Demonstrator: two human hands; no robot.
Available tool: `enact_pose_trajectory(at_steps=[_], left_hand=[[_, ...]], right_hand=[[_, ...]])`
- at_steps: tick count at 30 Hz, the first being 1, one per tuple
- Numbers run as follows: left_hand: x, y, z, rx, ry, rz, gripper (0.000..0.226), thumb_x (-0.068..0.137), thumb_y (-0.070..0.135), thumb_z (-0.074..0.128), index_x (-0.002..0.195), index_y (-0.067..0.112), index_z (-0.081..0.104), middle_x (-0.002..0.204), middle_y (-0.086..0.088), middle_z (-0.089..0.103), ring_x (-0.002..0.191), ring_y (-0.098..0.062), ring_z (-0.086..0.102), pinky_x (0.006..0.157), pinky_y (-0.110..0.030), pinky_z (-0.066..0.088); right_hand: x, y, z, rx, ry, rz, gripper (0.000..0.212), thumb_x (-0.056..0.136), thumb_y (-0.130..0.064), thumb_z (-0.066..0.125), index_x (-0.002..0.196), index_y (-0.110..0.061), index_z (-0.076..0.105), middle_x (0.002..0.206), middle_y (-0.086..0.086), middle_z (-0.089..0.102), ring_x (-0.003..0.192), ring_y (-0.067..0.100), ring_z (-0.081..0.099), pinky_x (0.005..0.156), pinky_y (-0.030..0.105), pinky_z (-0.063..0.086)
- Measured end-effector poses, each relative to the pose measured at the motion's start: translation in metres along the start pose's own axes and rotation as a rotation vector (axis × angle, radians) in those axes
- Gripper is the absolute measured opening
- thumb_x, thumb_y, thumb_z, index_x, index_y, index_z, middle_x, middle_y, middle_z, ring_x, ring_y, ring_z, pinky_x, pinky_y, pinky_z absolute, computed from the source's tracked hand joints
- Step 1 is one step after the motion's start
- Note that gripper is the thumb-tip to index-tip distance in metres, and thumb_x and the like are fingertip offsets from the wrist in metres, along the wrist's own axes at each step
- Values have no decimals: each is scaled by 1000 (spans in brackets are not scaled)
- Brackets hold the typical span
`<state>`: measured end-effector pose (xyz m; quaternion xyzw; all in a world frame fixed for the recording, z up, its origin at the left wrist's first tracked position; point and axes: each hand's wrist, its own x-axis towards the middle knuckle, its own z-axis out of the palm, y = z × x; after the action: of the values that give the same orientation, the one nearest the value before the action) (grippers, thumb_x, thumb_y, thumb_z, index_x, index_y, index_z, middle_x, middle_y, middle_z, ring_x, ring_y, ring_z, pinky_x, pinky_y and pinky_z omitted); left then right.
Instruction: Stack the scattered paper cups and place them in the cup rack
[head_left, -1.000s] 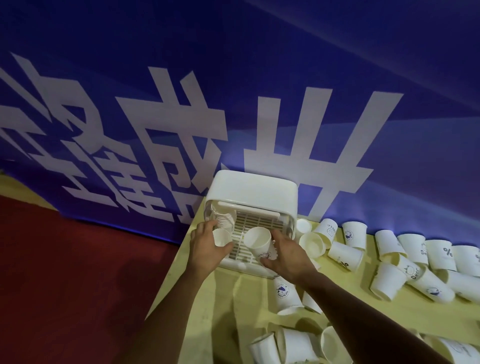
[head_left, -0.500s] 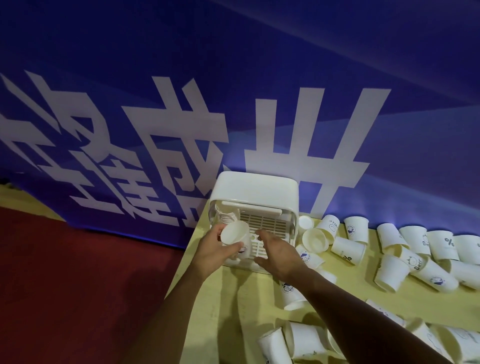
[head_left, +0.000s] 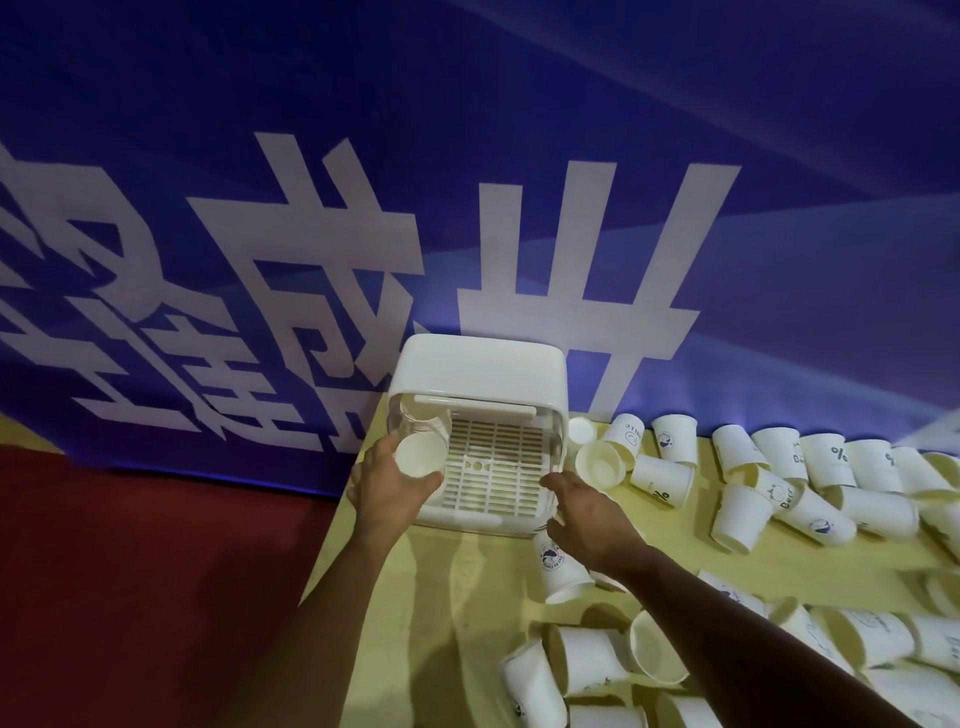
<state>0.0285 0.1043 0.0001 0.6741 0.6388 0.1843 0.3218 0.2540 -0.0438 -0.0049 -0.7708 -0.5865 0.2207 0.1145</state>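
Gripped between the thumb and curled fingers of the left hand (head_left: 387, 486), a paper cup (head_left: 418, 456) is held at the 9 o'clock side of the cup rack (head_left: 480, 364), over the slatted tray. Its open mouth is turned towards the camera, and its long axis runs away from the viewer into the rack, so the base is hidden. Just beyond it, at the rack's 10 o'clock corner, a stack of cups (head_left: 413, 422) is dimly made out. A blue banner (head_left: 779, 208) with white characters is hung behind the rack at 12 o'clock. At the rack's 4 o'clock corner the right hand (head_left: 587, 512) is held with fingers loosely spread and nothing in it; contact with the rack cannot be told. Beneath its wrist a printed cup (head_left: 556, 564) is laid on its side, mouth towards 5 o'clock. Scattered cups (head_left: 810, 499), mostly tipped over, are strewn across the yellow table (head_left: 457, 597) from 3 to 5 o'clock.
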Motion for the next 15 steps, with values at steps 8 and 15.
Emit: enact_pose_trajectory(at_steps=[8,15], left_hand=[[-7,1,0,12,-36,89,75,74,42,79,138,22,46,135,2,53,128,-27,37,105,-47,36],[-34,18,31,-198,-244,187,33,78,29,81,104,25,62,101,9,64,95,-12,62,74,-14,43]], right_hand=[[-8,0,5,-17,-7,18,56,85,-25,58,139,-21,42,137,0,52,110,22,58,82,32,48],[-35,19,-3,-29,-7,88,57,86,-31,60,140,-20,42,137,2,52,116,23,55,87,36,50]])
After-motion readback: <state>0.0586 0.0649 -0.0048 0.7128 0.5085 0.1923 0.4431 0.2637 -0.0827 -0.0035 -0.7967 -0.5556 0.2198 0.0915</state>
